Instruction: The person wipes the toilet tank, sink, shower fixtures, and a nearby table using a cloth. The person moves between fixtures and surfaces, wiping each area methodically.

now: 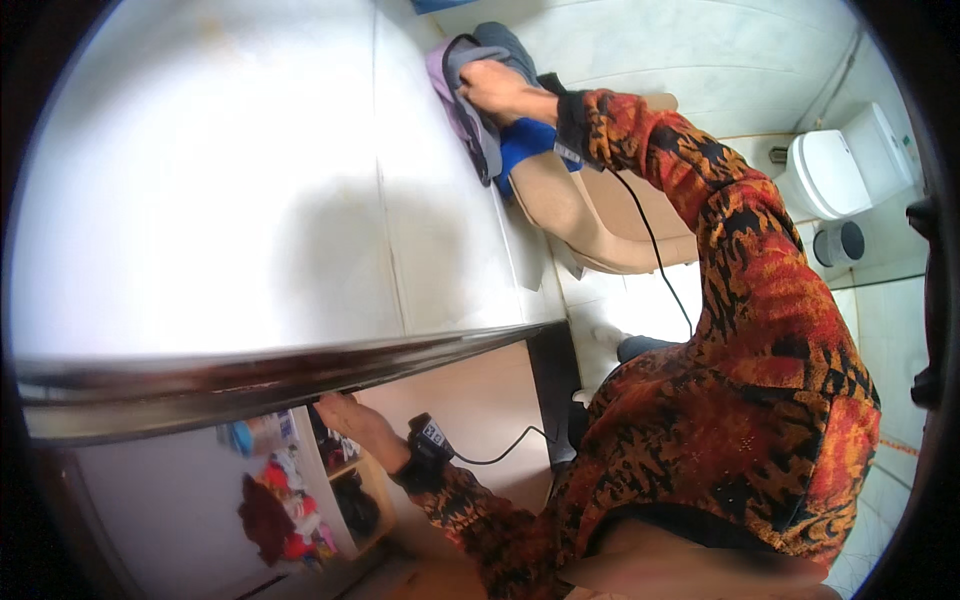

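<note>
My right hand (495,88) is closed on a bunched grey and lilac garment (480,150) with dark trim, held beside the white tiled wall. Blue cloth (525,146) lies just under that hand, over the edge of a beige, curved-sided object (555,202). My left hand (352,421) is at the dark edge of a door frame (420,365). Its fingers are curled and partly hidden there, so I cannot see whether they grip the frame. Each wrist wears a black band with a cable.
A white toilet (829,176) and a small grey bin (840,244) stand to the right. Beyond the frame, a shelf unit (337,480) holds dark items, beside a heap of red and white items (296,510). The black cable (656,247) hangs from my right wrist.
</note>
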`<state>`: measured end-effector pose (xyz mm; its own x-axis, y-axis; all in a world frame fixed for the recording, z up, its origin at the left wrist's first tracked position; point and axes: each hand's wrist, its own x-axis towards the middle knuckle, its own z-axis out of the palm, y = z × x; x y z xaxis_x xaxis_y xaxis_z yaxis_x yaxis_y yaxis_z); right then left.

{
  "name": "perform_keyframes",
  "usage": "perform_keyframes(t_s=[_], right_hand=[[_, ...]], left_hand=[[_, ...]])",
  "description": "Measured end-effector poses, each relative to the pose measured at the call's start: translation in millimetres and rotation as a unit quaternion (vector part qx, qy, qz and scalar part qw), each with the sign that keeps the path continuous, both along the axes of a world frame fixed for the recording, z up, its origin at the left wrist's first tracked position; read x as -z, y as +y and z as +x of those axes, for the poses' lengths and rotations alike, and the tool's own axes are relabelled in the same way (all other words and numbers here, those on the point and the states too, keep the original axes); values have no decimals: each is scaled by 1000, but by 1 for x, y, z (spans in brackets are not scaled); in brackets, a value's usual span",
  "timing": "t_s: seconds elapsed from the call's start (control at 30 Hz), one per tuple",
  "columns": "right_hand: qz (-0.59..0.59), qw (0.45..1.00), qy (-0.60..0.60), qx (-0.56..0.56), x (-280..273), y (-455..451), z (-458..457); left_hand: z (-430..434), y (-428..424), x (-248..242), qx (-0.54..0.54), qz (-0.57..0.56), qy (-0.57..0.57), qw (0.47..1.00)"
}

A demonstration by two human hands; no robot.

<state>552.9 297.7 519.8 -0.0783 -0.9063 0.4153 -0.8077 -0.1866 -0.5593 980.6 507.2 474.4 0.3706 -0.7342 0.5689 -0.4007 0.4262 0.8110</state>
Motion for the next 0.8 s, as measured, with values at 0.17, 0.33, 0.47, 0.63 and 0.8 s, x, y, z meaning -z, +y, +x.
perform_keyframes(t_s=[0.17, 0.33, 0.47, 0.63, 0.8], right_hand=[[-41, 997, 16, 61, 7, -82, -12], [-92, 990, -95, 46, 17, -82, 4], [-142, 984, -102, -22, 22, -11, 22], [-134, 977, -137, -90, 79, 110, 67], [-62, 945, -287, -145, 131, 209, 97]], left_hand=[[-3, 13, -9, -142, 109, -251, 951], [-8, 19, -11, -141, 49, -376, 914], [-8, 9, -7, -89, -61, -358, 927], [-16, 6, -10, -129, 133, -191, 964], [-33, -6, -8, 114, 39, 42, 992]])
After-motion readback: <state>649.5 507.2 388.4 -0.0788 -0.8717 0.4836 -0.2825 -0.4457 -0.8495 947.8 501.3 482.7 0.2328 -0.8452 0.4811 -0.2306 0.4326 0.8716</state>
